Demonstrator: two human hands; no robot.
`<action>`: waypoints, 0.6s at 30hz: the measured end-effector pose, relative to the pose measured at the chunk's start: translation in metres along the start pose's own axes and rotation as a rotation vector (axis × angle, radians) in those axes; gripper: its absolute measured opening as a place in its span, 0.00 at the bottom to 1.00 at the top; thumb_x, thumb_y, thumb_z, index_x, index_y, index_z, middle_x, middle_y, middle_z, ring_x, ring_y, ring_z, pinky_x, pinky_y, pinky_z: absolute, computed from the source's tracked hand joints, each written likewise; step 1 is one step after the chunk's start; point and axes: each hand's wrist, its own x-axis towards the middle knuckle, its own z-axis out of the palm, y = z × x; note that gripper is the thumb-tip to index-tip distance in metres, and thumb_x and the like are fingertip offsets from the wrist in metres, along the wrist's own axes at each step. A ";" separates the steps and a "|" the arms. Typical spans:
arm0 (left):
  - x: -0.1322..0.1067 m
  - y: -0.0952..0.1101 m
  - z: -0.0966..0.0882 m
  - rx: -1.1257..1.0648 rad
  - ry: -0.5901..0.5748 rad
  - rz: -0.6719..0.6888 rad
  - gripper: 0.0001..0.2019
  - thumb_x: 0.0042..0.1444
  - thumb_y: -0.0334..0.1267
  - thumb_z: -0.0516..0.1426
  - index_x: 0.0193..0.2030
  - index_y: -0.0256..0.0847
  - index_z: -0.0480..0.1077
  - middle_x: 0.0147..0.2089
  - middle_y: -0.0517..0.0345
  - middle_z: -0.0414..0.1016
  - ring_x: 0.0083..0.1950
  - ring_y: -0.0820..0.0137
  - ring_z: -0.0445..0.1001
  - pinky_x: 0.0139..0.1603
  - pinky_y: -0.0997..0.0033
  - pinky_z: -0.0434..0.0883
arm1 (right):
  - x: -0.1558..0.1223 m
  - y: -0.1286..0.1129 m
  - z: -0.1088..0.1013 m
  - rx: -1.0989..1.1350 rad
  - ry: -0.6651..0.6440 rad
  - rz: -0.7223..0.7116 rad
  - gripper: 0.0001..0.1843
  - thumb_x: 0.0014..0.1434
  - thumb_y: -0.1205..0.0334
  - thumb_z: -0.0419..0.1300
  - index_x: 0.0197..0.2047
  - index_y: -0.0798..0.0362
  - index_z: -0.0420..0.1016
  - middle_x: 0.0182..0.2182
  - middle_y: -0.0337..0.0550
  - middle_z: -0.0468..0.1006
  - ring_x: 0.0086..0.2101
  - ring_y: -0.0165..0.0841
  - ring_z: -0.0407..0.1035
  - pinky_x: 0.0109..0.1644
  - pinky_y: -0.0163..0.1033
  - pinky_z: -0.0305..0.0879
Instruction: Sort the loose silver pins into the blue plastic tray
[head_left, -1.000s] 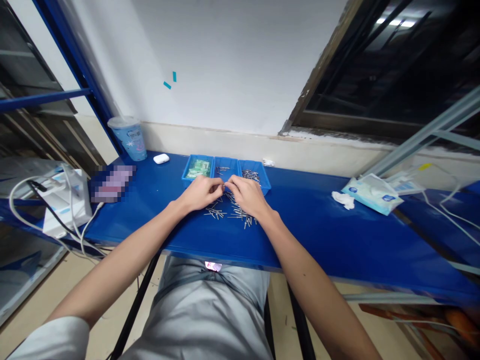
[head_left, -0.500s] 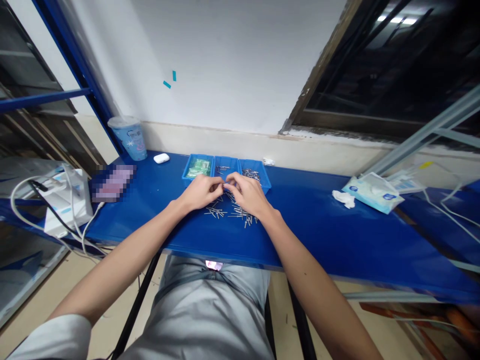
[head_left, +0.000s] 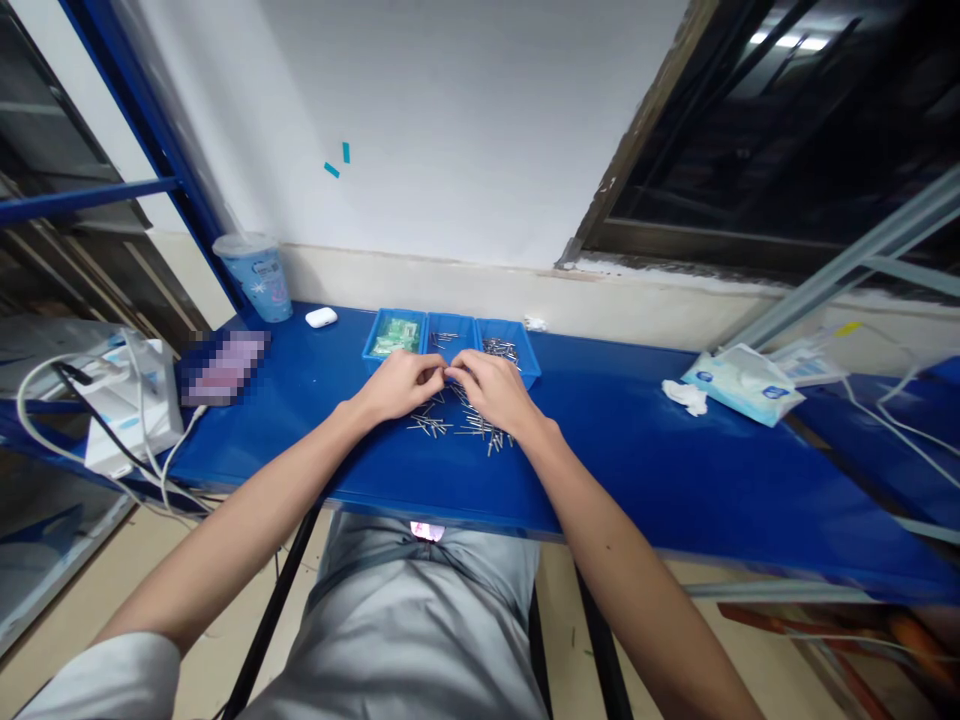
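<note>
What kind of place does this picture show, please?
Probably a small workshop or an assembly station: many thin metal pieces lie loose on a long blue worktop, and three blue trays just beyond them hold small items.

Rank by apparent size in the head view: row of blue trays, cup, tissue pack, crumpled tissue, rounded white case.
1. Row of blue trays
2. Cup and tissue pack: too alike to rank
3. Crumpled tissue
4. Rounded white case

Shiny metal pins (head_left: pixel 491 438), smooth plastic bins (head_left: pixel 531 352), glossy tabletop (head_left: pixel 615 450), crumpled matt paper tissue (head_left: pixel 685 397).
</note>
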 end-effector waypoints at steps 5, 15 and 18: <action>0.000 -0.001 0.000 -0.007 -0.003 0.007 0.15 0.67 0.40 0.50 0.34 0.38 0.74 0.22 0.65 0.63 0.24 0.74 0.60 0.32 0.70 0.57 | 0.000 -0.001 0.000 0.005 0.021 -0.010 0.07 0.72 0.57 0.54 0.45 0.49 0.71 0.40 0.44 0.80 0.37 0.38 0.72 0.42 0.41 0.61; 0.000 -0.002 0.000 -0.010 -0.009 0.006 0.14 0.67 0.40 0.50 0.35 0.38 0.74 0.23 0.65 0.65 0.25 0.73 0.61 0.33 0.70 0.57 | 0.000 -0.003 -0.003 0.004 0.005 -0.032 0.05 0.72 0.59 0.53 0.47 0.49 0.68 0.44 0.46 0.79 0.38 0.38 0.72 0.43 0.42 0.62; 0.000 -0.002 0.000 -0.005 -0.017 0.011 0.15 0.68 0.40 0.50 0.35 0.38 0.73 0.23 0.65 0.65 0.25 0.73 0.60 0.33 0.70 0.57 | 0.000 -0.003 -0.002 0.006 0.005 -0.020 0.09 0.74 0.56 0.51 0.44 0.48 0.69 0.42 0.45 0.79 0.39 0.39 0.72 0.43 0.42 0.62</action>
